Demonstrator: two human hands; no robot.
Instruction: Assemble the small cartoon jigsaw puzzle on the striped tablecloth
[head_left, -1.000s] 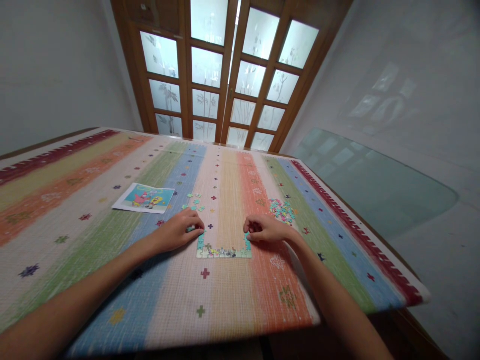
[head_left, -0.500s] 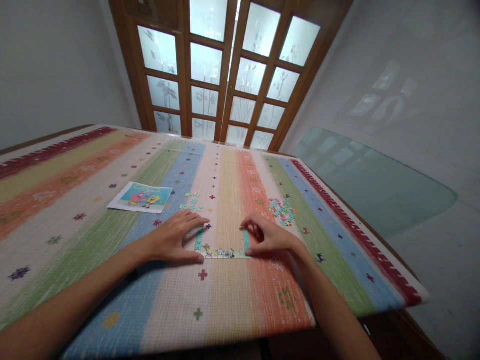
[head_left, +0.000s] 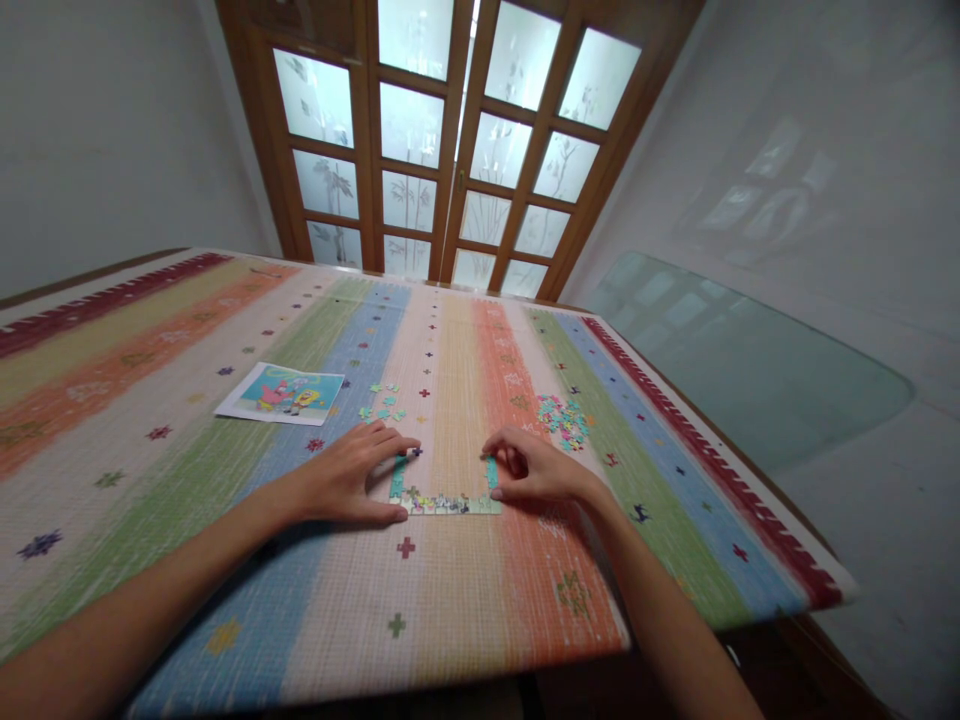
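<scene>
A partly joined jigsaw puzzle (head_left: 450,506) lies on the striped cloth in front of me, its pieces forming a bottom row and two short sides. My left hand (head_left: 358,475) is around the left side, fingers stretched and thumb apart, the thumb tip at the lower left corner. At the right side, my right hand (head_left: 536,468) has curled fingers, with the index fingertip by the upper end and the thumb on the lower part of that side. Several loose turquoise puzzle pieces (head_left: 387,402) lie beyond my left hand. Past my right hand is a heap of mixed puzzle pieces (head_left: 566,422).
A printed cartoon picture (head_left: 289,394) lies flat on the left of the striped tablecloth (head_left: 457,370). Wooden doors with frosted panes (head_left: 409,125) stand behind the table. A pale glass panel (head_left: 750,350) is beside the table's right edge.
My right thumb has slid slightly up from the puzzle's lower right corner along its right side. My left hand and the loose pieces stay practically where they were.
</scene>
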